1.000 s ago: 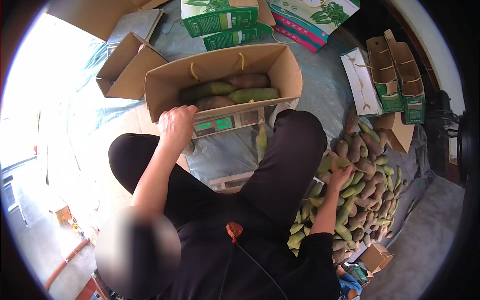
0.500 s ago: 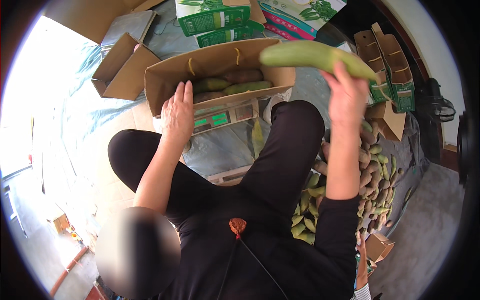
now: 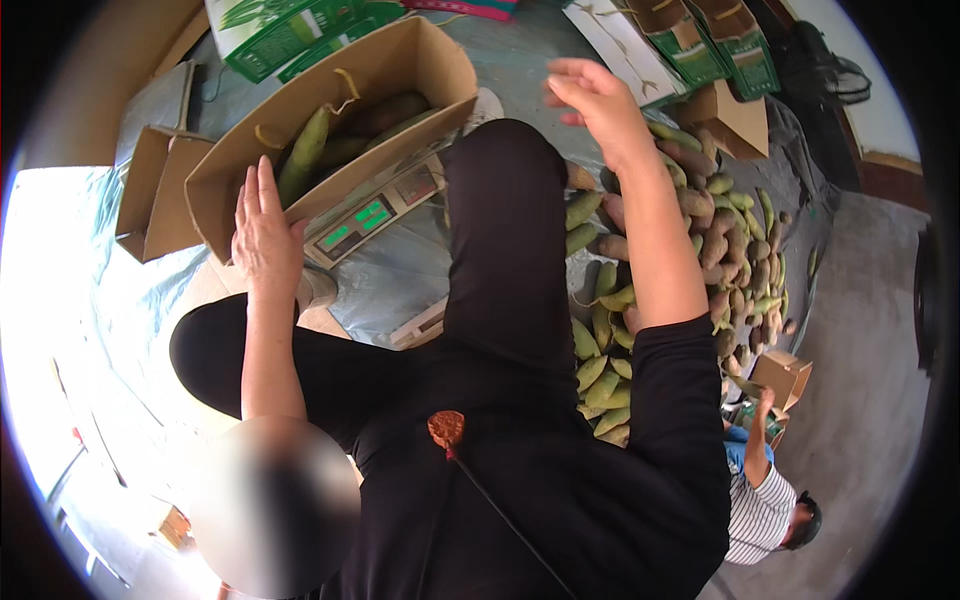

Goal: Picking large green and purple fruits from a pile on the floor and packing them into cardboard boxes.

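Note:
An open brown carton (image 3: 395, 155) with yellow rope handles stands on a scale (image 3: 405, 205) with green lit digits. Inside, a long green cucumber-like fruit (image 3: 305, 158) lies tilted at the left end, beside darker brown-green ones (image 3: 395, 112). My left hand (image 3: 266, 235) rests against the carton's near left wall, fingers stretched out and reaching the rim. To the right of the carton, my right hand (image 3: 600, 105) hangs in the air, fingers loosely bent and apart, with nothing in it.
A heap of green and brown fruits (image 3: 735, 245) spreads beyond my right leg. Green printed cartons (image 3: 300, 40) lie at the back, with open handled ones (image 3: 690, 60) at far right. A small brown box (image 3: 165, 200) sits at left. Another person (image 3: 765, 510) works at lower right.
My right hand has let go of the long green fruit, and a similar one now lies tilted in the carton. The view has swung right, so the carton appears further left.

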Available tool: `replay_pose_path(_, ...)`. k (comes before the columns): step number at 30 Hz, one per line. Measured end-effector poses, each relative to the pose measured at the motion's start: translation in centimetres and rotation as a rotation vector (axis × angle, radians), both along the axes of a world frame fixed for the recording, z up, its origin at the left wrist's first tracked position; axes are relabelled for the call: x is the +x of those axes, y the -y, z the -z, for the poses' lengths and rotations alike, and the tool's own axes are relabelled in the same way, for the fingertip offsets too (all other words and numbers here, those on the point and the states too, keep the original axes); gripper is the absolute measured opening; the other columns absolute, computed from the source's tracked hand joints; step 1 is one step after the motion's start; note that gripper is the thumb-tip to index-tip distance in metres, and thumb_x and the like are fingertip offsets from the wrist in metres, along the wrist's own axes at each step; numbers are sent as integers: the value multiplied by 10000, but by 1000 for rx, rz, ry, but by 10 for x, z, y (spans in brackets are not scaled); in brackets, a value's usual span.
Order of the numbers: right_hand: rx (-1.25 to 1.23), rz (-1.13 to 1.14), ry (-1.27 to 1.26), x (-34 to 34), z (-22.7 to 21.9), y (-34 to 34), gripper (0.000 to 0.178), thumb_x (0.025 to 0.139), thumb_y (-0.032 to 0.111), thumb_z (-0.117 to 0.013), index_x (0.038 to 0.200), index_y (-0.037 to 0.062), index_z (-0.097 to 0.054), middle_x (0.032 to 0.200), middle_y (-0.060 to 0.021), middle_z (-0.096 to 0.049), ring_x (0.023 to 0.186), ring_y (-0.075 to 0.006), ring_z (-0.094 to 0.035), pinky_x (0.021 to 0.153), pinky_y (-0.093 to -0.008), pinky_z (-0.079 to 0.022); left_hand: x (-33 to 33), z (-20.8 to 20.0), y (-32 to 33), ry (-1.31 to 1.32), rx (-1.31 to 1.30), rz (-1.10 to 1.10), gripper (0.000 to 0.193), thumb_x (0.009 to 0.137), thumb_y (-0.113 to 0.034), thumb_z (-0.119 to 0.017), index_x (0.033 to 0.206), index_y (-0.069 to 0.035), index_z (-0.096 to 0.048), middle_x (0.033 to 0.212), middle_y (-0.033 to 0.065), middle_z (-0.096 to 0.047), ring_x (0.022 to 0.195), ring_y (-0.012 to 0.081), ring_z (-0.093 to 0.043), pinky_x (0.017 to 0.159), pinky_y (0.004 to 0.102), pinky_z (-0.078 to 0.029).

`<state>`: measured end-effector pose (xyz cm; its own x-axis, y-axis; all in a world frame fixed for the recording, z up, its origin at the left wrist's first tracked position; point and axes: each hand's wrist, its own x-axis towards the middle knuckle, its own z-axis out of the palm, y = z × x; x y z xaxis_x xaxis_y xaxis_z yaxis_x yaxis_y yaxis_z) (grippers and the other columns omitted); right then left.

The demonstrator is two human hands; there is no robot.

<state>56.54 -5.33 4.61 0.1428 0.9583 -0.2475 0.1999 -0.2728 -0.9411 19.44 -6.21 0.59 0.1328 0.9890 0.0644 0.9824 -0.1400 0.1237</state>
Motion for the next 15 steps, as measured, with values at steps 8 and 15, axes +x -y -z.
replay_pose_path(8,-246,289,346,61,166,102,248,784,164,-636,973,3,-635,883,-113,-646,701,-184,-619,627,-320,-487,-2,1,5,-69,-46,-20,835,689,-85,-742,1398,-131,-304,1275,129,-509,1162,298,-499,929,405,-445)
replay_pose_path(15,-376,254,341,127,363,246,259,799,234,-650,994,79,-581,807,-35,-548,670,-158,-544,508,-315,-452,15,13,-1,-54,-97,7,821,695,-98,-738,1395,-138,-311,1200,129,-559,1111,297,-533,886,408,-452)
